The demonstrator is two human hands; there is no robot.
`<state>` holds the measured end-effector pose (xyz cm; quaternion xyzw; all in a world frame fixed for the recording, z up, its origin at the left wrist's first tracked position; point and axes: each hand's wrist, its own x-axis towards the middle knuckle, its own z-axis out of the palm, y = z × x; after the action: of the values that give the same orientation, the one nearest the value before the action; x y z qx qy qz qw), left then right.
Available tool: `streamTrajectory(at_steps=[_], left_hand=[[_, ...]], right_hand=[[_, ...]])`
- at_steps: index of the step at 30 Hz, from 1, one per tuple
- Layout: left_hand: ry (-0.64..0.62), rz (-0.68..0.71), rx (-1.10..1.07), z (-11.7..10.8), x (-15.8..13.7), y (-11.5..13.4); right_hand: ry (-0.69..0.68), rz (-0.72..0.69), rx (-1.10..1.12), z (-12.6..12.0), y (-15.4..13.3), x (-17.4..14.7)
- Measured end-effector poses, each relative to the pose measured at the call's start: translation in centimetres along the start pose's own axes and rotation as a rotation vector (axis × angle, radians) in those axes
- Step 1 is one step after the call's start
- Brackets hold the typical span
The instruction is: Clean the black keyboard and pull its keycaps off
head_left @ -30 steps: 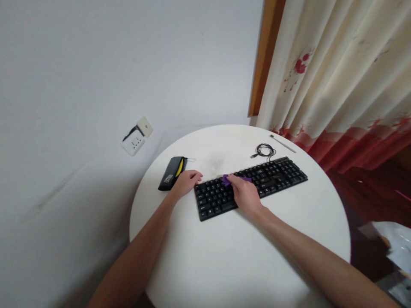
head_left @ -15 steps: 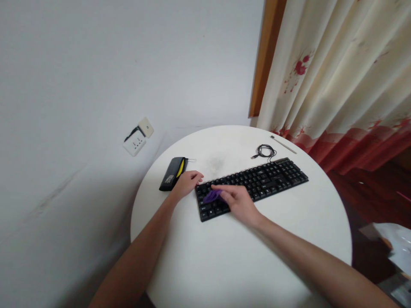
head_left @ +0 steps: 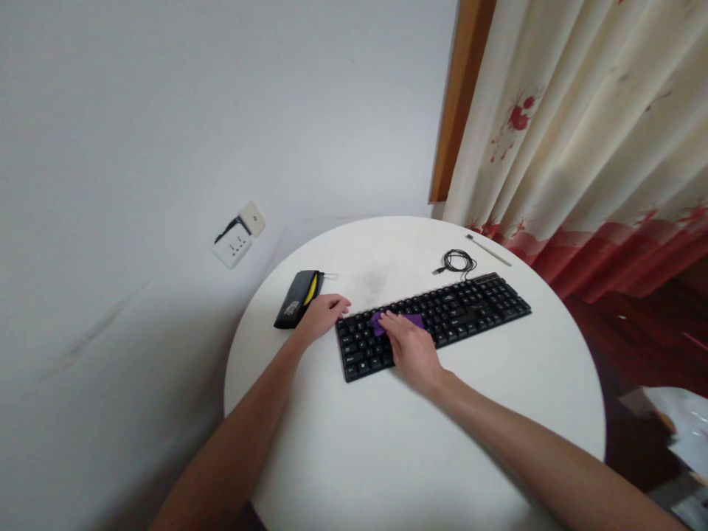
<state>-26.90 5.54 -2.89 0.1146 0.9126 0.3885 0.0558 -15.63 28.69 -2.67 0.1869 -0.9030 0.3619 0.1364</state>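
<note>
A black keyboard (head_left: 470, 310) lies at a slant on the white round table (head_left: 343, 435). My right hand (head_left: 412, 350) presses a purple cloth (head_left: 414, 320) onto the keys of its left half; the fingers are closed on the cloth, and part of it sticks out to the right behind the hand. At the keyboard's upper left corner, my left hand (head_left: 324, 317) rests with curled fingers against the edge, holding it there. Just left of that hand lies a dark glasses case (head_left: 296, 299) with a yellow piece showing at its opening.
Behind the keyboard lies its coiled cable (head_left: 458, 260) with a USB plug. A toothbrush (head_left: 490, 249) is near the table's far right edge. The wall with a socket (head_left: 232, 245) stands to the left, and a curtain (head_left: 586, 162) hangs at the right.
My right hand has moved the purple cloth up and to the right over the keys, and the cloth now lies flatter under the fingers. My left hand has stayed in place.
</note>
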Motion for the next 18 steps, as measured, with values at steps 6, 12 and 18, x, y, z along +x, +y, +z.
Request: streamTrajectory(at_steps=[6, 12, 18], left_hand=[[0.006, -0.009, -0.028, 0.1, 0.0, -0.3], [0.004, -0.020, -0.045, 0.1, 0.0, -0.1], [0.000, -0.016, -0.023, -0.2, -0.4, 0.6]], right_hand=[[-0.168, -0.138, 0.228, 1.5, -3.9, -2.0], [0.031, 0.208, 0.669, -1.2, -3.4, -0.2], [0.340, 0.265, 0.290, -5.3, 2.1, 2.6]])
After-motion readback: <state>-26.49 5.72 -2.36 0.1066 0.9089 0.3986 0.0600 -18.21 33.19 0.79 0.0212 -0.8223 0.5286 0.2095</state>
